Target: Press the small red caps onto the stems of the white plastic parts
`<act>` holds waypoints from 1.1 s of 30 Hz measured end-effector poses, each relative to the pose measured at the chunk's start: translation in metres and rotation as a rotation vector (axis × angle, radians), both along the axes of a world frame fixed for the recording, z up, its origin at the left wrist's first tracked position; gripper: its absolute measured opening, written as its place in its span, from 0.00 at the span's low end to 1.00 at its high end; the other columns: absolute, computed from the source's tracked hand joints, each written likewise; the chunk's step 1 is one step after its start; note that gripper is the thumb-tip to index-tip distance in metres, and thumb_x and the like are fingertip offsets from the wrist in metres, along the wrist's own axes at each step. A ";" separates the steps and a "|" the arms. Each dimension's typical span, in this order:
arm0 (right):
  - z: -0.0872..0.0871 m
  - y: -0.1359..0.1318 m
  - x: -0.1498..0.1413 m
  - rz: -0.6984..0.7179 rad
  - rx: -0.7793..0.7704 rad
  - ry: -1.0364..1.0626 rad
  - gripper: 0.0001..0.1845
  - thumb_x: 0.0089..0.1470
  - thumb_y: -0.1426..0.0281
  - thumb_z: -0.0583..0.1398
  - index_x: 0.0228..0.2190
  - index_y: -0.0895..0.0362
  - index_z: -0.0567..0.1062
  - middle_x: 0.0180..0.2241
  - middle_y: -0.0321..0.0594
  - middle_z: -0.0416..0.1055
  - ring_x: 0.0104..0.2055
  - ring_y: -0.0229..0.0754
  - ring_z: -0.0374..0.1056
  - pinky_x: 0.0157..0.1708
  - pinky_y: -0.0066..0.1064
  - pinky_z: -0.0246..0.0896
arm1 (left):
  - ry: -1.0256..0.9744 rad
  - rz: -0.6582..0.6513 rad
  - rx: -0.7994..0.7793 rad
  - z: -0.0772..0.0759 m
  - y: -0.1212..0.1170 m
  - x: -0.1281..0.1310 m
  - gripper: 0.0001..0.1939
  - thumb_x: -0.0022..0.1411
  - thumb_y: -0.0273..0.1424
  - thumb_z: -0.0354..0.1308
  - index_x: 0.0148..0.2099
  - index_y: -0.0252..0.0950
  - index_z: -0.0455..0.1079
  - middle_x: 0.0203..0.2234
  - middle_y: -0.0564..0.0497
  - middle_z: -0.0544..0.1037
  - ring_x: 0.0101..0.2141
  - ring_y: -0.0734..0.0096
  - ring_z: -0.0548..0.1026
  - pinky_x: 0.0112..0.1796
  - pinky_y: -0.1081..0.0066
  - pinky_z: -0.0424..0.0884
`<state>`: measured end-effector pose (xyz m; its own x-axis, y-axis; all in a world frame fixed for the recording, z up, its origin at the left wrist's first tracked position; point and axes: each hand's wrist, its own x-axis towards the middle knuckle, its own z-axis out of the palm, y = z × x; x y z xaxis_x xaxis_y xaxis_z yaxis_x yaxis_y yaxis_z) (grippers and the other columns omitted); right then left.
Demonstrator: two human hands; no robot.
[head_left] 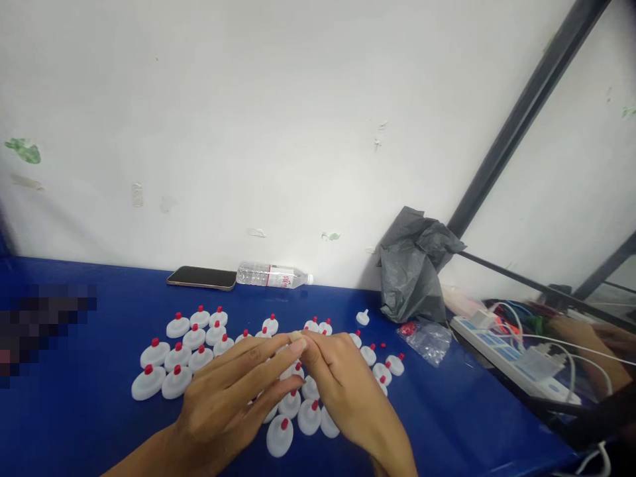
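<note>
My left hand (233, 391) and my right hand (348, 384) meet fingertip to fingertip over a spread of several white caps with red tips (179, 351) on the blue table (74, 411). Both hands pinch at the same spot, near a small pale piece at the fingertips (297, 336); what they hold is too small to name. More caps (281, 434) lie under and just in front of my hands. One white cap without a red tip (362, 318) stands alone farther back.
A dark phone (201, 278) and a lying water bottle (273, 275) rest by the white wall. A grey plastic bag (415, 265), a small clear bag (430, 339) and a white power strip with cables (511, 358) sit to the right.
</note>
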<state>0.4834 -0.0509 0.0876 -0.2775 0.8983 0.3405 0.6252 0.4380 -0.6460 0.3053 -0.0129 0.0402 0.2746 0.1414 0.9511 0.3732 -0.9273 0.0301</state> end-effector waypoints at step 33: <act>-0.010 0.105 0.124 -0.444 -0.186 -0.612 0.37 0.63 0.44 0.50 0.12 0.54 0.62 0.14 0.35 0.61 0.19 0.38 0.60 0.24 0.31 0.50 | 0.288 -0.197 -0.128 -0.003 -0.001 0.003 0.20 0.65 0.19 0.46 0.56 0.34 0.67 0.37 0.46 0.79 0.36 0.65 0.77 0.38 0.67 0.73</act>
<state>0.6071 0.0543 0.0781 0.0316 0.9967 0.0752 0.9857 -0.0186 -0.1675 0.3088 -0.0144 0.0373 0.5620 0.1720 0.8091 0.1983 -0.9776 0.0701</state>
